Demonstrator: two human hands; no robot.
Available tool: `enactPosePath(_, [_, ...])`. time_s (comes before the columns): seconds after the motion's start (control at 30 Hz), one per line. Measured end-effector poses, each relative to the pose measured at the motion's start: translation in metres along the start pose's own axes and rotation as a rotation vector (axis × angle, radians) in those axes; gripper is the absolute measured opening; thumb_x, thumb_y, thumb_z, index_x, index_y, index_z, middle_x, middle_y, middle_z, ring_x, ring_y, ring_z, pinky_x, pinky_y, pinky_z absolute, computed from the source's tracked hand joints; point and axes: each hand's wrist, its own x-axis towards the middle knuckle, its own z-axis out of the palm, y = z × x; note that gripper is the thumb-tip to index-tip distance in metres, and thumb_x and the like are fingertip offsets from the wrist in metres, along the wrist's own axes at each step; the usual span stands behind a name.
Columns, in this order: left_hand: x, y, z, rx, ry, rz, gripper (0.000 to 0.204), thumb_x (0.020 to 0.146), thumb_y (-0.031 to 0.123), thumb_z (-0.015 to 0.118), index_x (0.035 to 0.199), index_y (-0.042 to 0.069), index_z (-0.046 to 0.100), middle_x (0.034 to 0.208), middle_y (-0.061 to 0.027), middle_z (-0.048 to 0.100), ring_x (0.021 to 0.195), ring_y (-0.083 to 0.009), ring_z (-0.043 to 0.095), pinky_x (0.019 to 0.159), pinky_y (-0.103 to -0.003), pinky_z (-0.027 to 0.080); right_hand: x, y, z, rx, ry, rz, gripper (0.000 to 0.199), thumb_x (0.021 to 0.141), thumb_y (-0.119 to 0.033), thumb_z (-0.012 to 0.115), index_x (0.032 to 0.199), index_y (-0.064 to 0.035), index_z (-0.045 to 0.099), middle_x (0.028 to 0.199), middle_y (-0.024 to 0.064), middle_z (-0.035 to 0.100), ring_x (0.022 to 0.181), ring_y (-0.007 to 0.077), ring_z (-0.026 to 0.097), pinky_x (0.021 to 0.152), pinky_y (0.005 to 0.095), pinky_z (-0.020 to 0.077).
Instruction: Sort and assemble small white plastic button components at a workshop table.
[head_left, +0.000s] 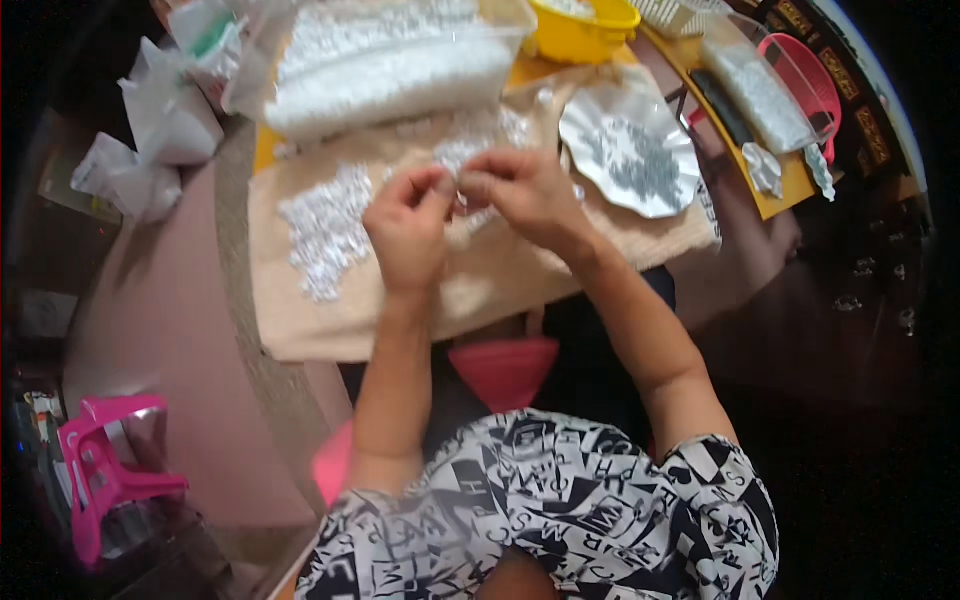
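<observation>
Left hand (pixel 408 228) and right hand (pixel 528 195) nearly meet above the cloth (pixel 320 335), fingers bent; both grips pinched, any contents indiscernible.

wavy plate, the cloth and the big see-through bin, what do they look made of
Wavy plate: glossy, perhaps ceramic, plastic or metal; its pale, fluted rim catches the light, but blur leaves the material open.
Cloth: apparently matt beige fabric, with a soft, uneven front edge.
Bin: probably clear plastic, smooth and shiny; the white pieces show through its wall.
</observation>
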Motion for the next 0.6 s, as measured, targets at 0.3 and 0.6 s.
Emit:
enactPosePath(0.3, [-0.01, -0.001, 0.003, -0.197, -0.048, -0.135, 0.011, 0.077, -0.003, 0.058, 0.088, -0.004, 0.059, 0.073, -0.0065, 0.06, 0.06, -0.0105, 0.056, 0.055, -0.021, 0.045, -0.007, 0.009, -0.013, 0.038, -0.02, 0.0, 0.018, 0.078, -0.004, 0.058, 0.092, 0.0055, 0.061, 0.074, 0.008, 0.063, 0.064, 0.0099, 0.058, 0.059, 0.0213, 0.0482])
enactPosePath(0.6, [0.009, 0.009, -0.023, -0.205, 0.093, -0.075, 0.016, 0.079, -0.006, 0.054, 0.094, -0.007, 0.057, 0.081, -0.0116, 0.06, 0.067, -0.0163, 0.058, 0.062, -0.024, 0.05, 0.005, 0.026, -0.038, -0.476, 0.313, -0.396, 0.011, 0.073, -0.005, 0.061, 0.084, -0.0042, 0.065, 0.074, 0.0096, 0.064, 0.066, 0.0205, 0.06, 0.061, 0.0279, 0.0477])
